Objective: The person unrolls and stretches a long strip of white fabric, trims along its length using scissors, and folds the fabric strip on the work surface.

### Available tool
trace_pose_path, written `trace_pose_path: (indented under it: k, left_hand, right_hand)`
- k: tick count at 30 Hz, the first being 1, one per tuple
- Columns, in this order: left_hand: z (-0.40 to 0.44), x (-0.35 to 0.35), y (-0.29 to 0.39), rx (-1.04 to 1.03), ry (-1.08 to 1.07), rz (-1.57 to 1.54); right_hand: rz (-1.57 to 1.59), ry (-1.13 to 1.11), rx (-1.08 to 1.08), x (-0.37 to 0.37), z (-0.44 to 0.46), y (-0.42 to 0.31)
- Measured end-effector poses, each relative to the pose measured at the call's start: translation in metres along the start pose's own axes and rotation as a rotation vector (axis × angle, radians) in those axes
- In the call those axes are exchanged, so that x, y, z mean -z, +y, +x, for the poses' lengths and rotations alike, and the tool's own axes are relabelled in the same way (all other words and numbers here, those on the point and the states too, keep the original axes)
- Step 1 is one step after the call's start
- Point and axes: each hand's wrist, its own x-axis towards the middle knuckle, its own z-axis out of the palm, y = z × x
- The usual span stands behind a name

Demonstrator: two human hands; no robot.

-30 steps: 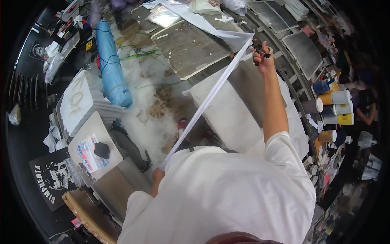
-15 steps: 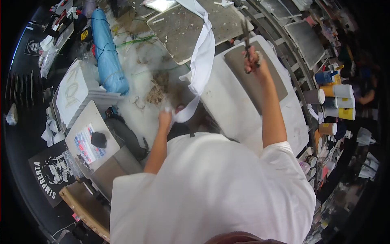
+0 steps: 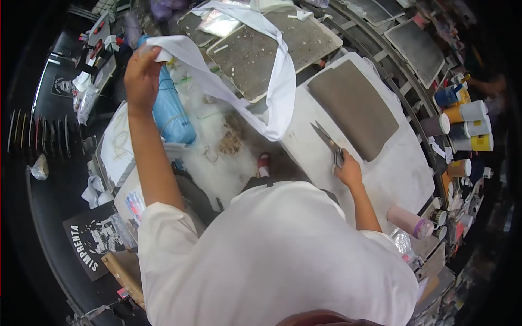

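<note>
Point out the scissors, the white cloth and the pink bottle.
Scissors (image 3: 330,141): head view, on the blades.
White cloth (image 3: 281,98): head view, on its hanging right-hand stretch.
Pink bottle (image 3: 404,220): head view, on its side.

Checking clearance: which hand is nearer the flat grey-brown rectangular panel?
Right hand: just off the near end of the panel. The left hand, holding a white fabric strip, is far to the panel's left.

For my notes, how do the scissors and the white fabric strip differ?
The scissors are dark and stiff, the fabric strip white and limp. The scissors are short; the strip is long and sagging. Both are held: scissors in the right hand, strip in the left hand.
</note>
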Motion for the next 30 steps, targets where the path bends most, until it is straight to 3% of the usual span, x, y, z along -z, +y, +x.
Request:
trace_pose_path:
  k: [2,5,7,9,12,14,15,20,24,28,30]
  left_hand:
    - [0.017,-0.013,0.021,-0.079,-0.154,-0.086]
    - [0.034,-0.04,0.049,-0.087,-0.321,-0.145]
    - [0.036,-0.073,0.068,-0.026,-0.388,-0.182]
    - [0.038,-0.094,0.08,-0.041,-0.503,-0.12]
    - [0.034,-0.118,0.092,-0.071,-0.665,-0.018]
    - [0.032,-0.122,0.097,-0.031,-0.694,-0.084]
    - [0.034,-0.119,0.098,-0.036,-0.699,-0.084]
    - [0.053,-0.076,0.076,0.022,-0.447,-0.009]
    - [0.064,-0.077,0.045,-0.091,-0.183,-0.085]
    - [0.072,-0.091,0.037,-0.134,-0.114,-0.177]
    - [0.084,-0.092,0.035,-0.15,-0.096,-0.202]
  right_hand:
    - [-0.131,-0.206,-0.123,0.008,-0.001,-0.007]
    - [-0.03,-0.215,-0.109,0.041,0.036,-0.048]
    - [0.229,-0.049,0.149,0.077,0.066,-0.106]
    - [0.732,0.155,0.325,0.098,0.088,-0.176]
    - [0.886,0.244,0.64,0.109,0.121,-0.239]
    - [0.802,-0.218,0.594,0.111,0.134,-0.252]
    - [0.908,-0.195,0.557,0.108,0.136,-0.253]
    - [1.075,-0.035,0.435,0.141,0.144,-0.225]
    - [1.032,0.156,0.412,0.173,0.143,-0.22]
    - [0.877,0.383,0.363,0.196,0.132,-0.223]
    - [1.054,0.397,0.36,0.203,0.127,-0.225]
